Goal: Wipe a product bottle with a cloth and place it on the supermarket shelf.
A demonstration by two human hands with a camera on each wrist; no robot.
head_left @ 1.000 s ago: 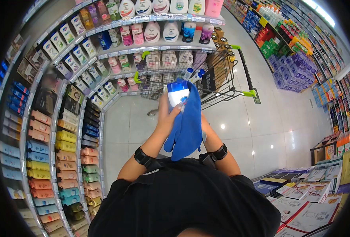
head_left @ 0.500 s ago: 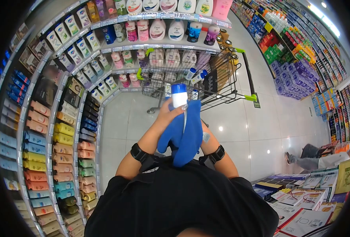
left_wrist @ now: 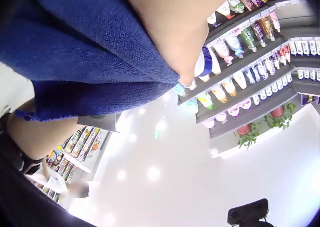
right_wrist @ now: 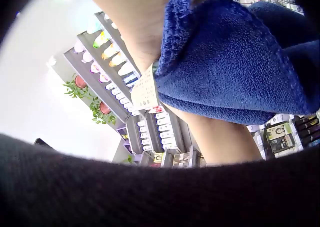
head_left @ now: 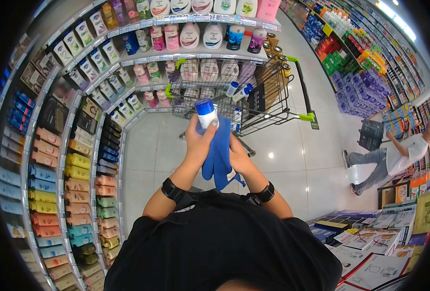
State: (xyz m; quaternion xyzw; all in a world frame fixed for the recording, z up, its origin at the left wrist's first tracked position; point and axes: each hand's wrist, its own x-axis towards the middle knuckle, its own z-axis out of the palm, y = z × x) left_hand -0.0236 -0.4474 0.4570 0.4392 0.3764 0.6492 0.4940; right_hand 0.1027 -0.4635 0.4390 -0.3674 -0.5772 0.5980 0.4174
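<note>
In the head view my left hand (head_left: 197, 139) grips a white bottle with a blue cap (head_left: 205, 107), thumb across its front and cap upward. A blue terry cloth (head_left: 221, 157) hangs beside and below the bottle, between the two hands. My right hand (head_left: 238, 156) holds the cloth from the right side, its fingertips hidden behind the fabric. Folds of the same cloth (right_wrist: 225, 62) fill much of the right wrist view, where a pale printed tag (right_wrist: 146, 91) sticks out. The left wrist view shows the cloth (left_wrist: 95, 47) draped by the forearm.
Ahead stands a wire shopping cart (head_left: 300, 82) with several blue-capped bottles (head_left: 242, 92) in it. Shelves of bottles (head_left: 191, 36) line the front and left. Stacked boxes (head_left: 365, 252) lie at lower right. A person (head_left: 404, 153) carrying a dark basket (head_left: 371, 134) is at the right.
The bottle has shifted slightly left and tilts left. The cloth has been drawn narrower, and my right hand shows more beside it. A person with a basket has come into view at the right.
</note>
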